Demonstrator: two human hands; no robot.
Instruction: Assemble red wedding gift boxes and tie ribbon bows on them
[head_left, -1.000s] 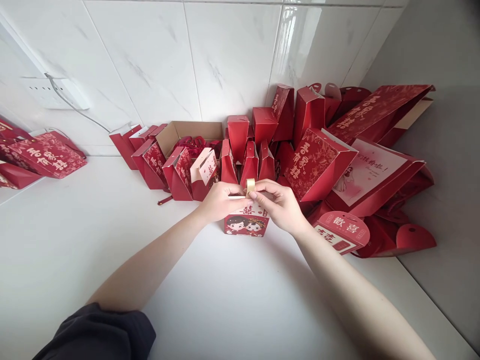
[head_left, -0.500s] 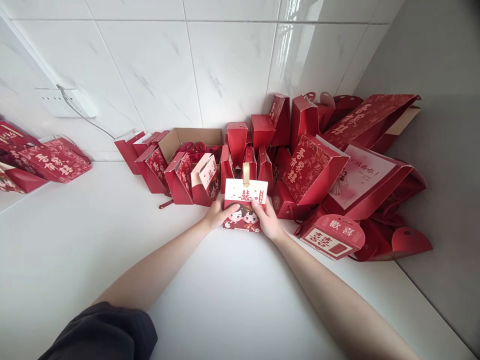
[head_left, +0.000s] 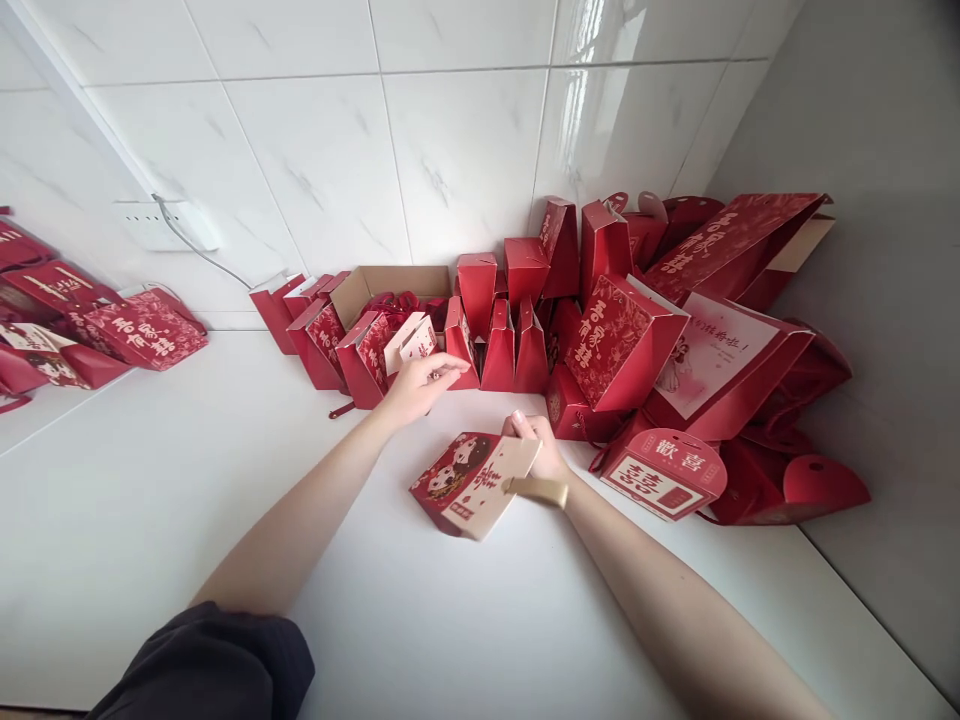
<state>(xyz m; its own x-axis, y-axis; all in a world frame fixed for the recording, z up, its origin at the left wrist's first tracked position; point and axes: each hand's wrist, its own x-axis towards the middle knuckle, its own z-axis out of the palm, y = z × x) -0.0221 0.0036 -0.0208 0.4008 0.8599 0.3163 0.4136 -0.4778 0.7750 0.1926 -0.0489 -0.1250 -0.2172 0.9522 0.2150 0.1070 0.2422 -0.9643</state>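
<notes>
My right hand (head_left: pixel 538 442) is closed at the edge of a small gift box (head_left: pixel 476 485), its fingers partly hidden behind the box's top panel. The box is red and cream with cartoon figures and a tan strap handle (head_left: pixel 538 490). It is turned on its side, with the strap towards my right wrist. My left hand (head_left: pixel 424 385) is empty, fingers stretched to the right. It passes in front of a cream-topped box (head_left: pixel 411 342) and is close to a narrow red box (head_left: pixel 459 335); whether it touches either I cannot tell.
Several red gift boxes (head_left: pixel 499 345) stand in rows along the tiled wall. Among them is an open cardboard carton (head_left: pixel 409 282) with dark red items inside. Larger red boxes (head_left: pixel 626 340) are piled at the right. More red boxes (head_left: pixel 146 325) lie at far left, below a wall socket (head_left: pixel 166 226).
The gift box has come nearer to me and turned on its side. My left hand has let go of it and moved up and left; my right hand stays by the box.
</notes>
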